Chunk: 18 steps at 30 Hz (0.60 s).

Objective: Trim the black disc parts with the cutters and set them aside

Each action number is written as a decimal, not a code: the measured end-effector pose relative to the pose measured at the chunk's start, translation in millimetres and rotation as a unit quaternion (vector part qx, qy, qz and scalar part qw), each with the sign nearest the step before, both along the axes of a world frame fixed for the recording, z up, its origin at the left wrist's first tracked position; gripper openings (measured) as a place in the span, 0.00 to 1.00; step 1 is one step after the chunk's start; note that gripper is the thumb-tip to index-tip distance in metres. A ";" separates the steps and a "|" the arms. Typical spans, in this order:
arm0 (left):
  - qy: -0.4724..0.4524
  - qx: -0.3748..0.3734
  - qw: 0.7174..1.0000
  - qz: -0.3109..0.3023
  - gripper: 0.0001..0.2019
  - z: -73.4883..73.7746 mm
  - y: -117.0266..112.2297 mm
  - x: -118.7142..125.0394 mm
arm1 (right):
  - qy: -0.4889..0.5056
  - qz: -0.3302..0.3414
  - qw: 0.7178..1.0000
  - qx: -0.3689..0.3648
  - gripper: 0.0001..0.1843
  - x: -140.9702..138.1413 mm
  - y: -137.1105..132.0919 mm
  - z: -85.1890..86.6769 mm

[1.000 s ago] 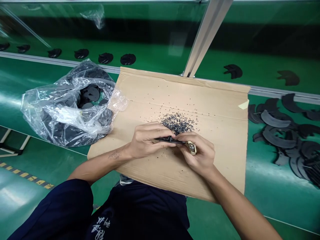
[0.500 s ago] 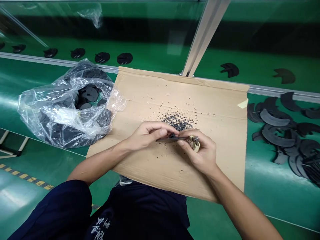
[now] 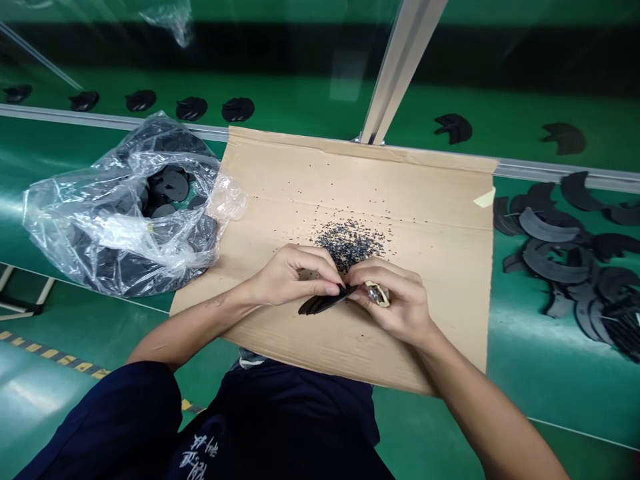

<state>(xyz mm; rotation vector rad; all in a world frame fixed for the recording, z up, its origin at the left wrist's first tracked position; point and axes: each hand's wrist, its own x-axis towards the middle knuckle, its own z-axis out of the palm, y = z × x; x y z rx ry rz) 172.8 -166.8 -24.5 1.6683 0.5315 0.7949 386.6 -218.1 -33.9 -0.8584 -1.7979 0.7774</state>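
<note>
One black part [image 3: 320,305] is sitting between the person's hands, just above the cardboard sheet [image 3: 435,267] and on the near side of a scatter of black bits [image 3: 350,243]. The left hand [image 3: 295,277] is pinching it near its right end, thumb and index fingertips closing on it. The right hand [image 3: 400,300] is keeping its fingers curled round a small tool [image 3: 379,295] (only a pale and metallic end is showing), with its fingertips lying right by that same end; whether they are also gripping the part, I cannot tell.

Judging by this, close handwork at the part's right end is being done. A next move would be calling for a firm left pinch and careful alignment of tool and part; the tool's working tip is hiding behind the fingers.

The part is presenting itself nearly edge-on. Its long axis is running aslant, the free rounded end pointing left and toward the person, the pinched end pointing right and away.
</note>
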 end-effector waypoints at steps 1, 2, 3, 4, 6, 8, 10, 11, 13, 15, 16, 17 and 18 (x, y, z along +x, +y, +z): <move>0.007 0.003 1.000 -0.005 0.07 0.4 0.6 -0.5 | -0.006 0.005 1.000 0.007 0.07 0.3 0.2 -0.8; 0.014 0.005 1.000 -0.007 0.08 0.7 1.4 -0.9 | -0.011 0.006 1.000 0.014 0.08 0.2 0.3 -1.5; 0.022 0.005 1.000 -0.008 0.09 1.0 2.3 -1.2 | -0.015 0.005 1.000 0.020 0.08 -0.1 0.5 -2.1; 0.029 0.004 1.000 -0.006 0.10 1.4 3.2 -1.3 | -0.017 0.000 1.000 0.025 0.09 -0.6 0.6 -2.5; 0.034 -0.005 0.999 -0.007 0.16 1.9 4.8 -1.3 | -0.018 -0.019 0.999 0.041 0.09 -1.7 0.6 -2.9; 0.021 -0.022 0.999 -0.020 0.25 1.4 5.3 -0.7 | -0.028 -0.048 0.996 0.067 0.10 -2.1 0.2 -2.4; 0.009 -0.006 1.000 -0.027 0.29 -0.8 4.3 1.0 | -0.051 -0.073 0.992 0.091 0.10 -1.0 -0.1 -0.8; 0.010 0.021 1.000 -0.018 0.26 -2.6 3.4 2.3 | -0.064 -0.080 0.990 0.097 0.10 0.2 0.0 0.4; 0.019 0.099 0.995 0.022 0.18 -6.9 1.1 5.0 | -0.085 -0.084 0.988 0.094 0.10 3.3 0.8 3.3; 0.024 0.166 0.983 0.070 0.12 -10.8 -0.5 6.9 | -0.099 -0.085 0.989 0.073 0.11 6.9 2.1 5.9; 0.025 0.188 0.978 0.086 0.11 -12.2 -0.8 7.2 | -0.106 -0.087 0.989 0.062 0.11 8.6 2.9 6.8; 0.027 0.204 0.974 0.098 0.11 -13.0 -0.8 7.1 | -0.118 -0.092 0.987 0.053 0.10 10.2 3.8 7.0; 0.031 0.215 0.970 0.107 0.12 -13.3 -0.6 6.7 | -0.136 -0.101 0.984 0.048 0.09 11.6 4.7 6.5</move>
